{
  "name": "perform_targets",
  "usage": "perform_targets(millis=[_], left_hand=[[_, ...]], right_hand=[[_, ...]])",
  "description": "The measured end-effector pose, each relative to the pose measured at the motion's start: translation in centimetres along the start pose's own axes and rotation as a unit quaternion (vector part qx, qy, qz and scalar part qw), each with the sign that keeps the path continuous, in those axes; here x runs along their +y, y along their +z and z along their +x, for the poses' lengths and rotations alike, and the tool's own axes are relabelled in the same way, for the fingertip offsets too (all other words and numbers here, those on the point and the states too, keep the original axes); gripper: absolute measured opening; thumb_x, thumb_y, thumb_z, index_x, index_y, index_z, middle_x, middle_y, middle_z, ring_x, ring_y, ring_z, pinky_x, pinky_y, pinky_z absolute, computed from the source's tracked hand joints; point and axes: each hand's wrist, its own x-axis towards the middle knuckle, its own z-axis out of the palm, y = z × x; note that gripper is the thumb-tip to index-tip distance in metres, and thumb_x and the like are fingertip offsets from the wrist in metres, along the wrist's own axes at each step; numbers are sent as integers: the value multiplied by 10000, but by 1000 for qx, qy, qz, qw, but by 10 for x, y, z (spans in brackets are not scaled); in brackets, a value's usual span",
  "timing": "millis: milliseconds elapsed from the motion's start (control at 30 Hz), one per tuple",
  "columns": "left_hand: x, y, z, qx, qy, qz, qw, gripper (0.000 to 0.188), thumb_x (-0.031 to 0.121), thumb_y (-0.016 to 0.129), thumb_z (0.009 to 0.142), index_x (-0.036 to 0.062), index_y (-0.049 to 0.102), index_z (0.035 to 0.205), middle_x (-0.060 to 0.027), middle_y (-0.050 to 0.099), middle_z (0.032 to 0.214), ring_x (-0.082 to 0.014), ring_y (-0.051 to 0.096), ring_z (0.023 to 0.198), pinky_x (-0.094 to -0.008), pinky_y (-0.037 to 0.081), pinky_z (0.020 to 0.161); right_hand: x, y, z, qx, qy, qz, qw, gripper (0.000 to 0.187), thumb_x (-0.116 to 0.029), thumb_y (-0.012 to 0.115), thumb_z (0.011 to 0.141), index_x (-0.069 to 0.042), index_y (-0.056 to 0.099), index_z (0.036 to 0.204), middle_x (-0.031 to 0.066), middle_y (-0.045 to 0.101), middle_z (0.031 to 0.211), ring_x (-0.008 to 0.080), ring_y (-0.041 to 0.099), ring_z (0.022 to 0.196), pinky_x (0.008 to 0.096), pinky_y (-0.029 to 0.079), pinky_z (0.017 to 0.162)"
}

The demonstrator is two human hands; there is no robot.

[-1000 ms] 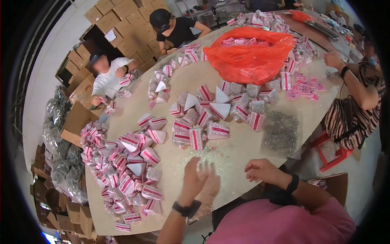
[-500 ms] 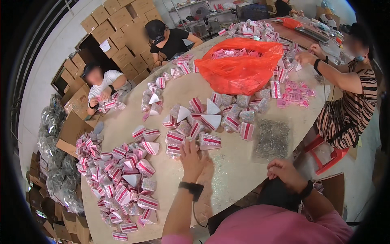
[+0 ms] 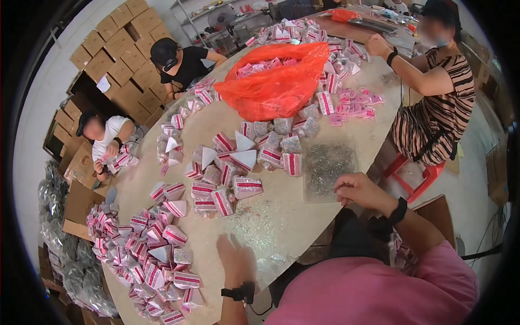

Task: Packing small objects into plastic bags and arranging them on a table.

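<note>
1 left hand (image 3: 235, 261) points forward; 1 right hand (image 3: 356, 189) curls.

No lettering, number or sign can be read. A white sheet (image 3: 103, 83) is fixed to the stacked cartons (image 3: 132, 58) toward ten o'clock, its contents too small to make out; the faint printed marks on the cartons themselves are likewise illegible.

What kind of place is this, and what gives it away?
Probably a small packing or assembly workshop: stacked cardboard boxes, heaps of bagged pink-and-white wedges, and several people around one big table.
</note>
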Motion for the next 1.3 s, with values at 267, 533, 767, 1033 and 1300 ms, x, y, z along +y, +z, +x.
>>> perform_targets(millis=[267, 533, 767, 1033, 1300], left_hand=[[49, -10, -2, -30, -58, 22, 998, 463, 159, 523, 721, -42, 469, 1135, -244, 437, 1266, -450, 294, 1255, -591, 275, 981], [24, -35, 51, -240, -116, 5, 964, 649, 345, 694, 738, -6, 481, 1240, -228, 558, 1180, -370, 491, 1167, -436, 407, 952], [88, -144, 159, -72, 89, -47, 992, 493, 250, 674, 794, -12, 525, 1185, -222, 605, 1100, -340, 591, 1024, -389, 466, 848], [39, -16, 135, -233, 172, -174, 941, 406, 194, 636, 813, 10, 533, 1160, -183, 559, 1184, -304, 531, 1078, -392, 413, 927], [64, 23, 99, -209, 163, 19, 964, 654, 376, 540, 829, 22, 369, 1352, -229, 287, 1436, -446, 217, 1327, -648, 177, 1025]], right_hand=[[-26, 3, 6, -53, -70, -54, 995, 157, -126, 547, 854, 9, 604, 910, 53, 621, 751, 110, 616, 650, 236, 478, 554], [-124, 83, 37, -216, -158, 50, 962, 181, -171, 556, 875, 7, 568, 847, 69, 608, 696, 120, 599, 606, 251, 476, 522], [-346, 82, 137, -188, -523, -23, 831, 180, -169, 595, 791, 9, 616, 796, 56, 607, 714, 118, 583, 654, 259, 459, 552], [-300, -51, 340, 272, -505, -430, 698, 189, -105, 488, 769, 18, 609, 692, 235, 617, 734, 400, 595, 694, 454, 489, 642], [-155, -144, 483, 287, -217, -297, 884, 861, -431, 738, 671, 38, 383, 1300, 244, 613, 1025, 324, 598, 1018, 372, 463, 858]])
